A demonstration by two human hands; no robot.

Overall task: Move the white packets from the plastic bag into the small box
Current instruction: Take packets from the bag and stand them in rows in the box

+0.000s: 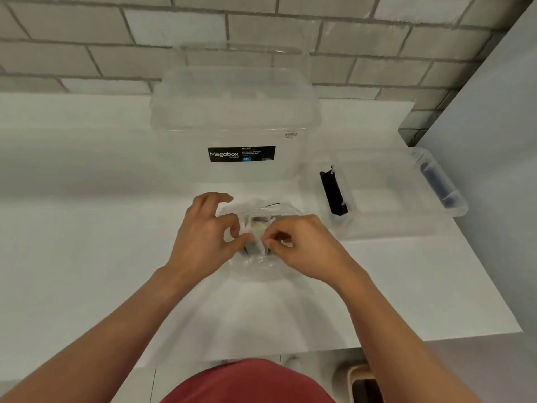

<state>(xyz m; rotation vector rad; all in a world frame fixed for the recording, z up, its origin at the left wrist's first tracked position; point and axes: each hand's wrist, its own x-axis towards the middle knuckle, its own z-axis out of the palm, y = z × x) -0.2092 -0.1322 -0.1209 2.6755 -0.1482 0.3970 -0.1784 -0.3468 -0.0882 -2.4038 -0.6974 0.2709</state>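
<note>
A clear plastic bag (255, 212) lies on the white counter in the middle of the view, with pale packets (258, 221) dimly visible inside. My left hand (203, 234) pinches the bag's left edge between thumb and fingers. My right hand (302, 245) pinches the bag's mouth from the right, so both hands meet over its opening. The small clear box (386, 193) stands open to the right of the bag, with a black label on its left wall and a blue handle at its far end.
A large clear lidded tub (235, 117) labelled Megabox stands just behind the bag against the tiled wall. The counter's front edge (377, 346) runs below my forearms. A white panel (499, 141) rises on the right.
</note>
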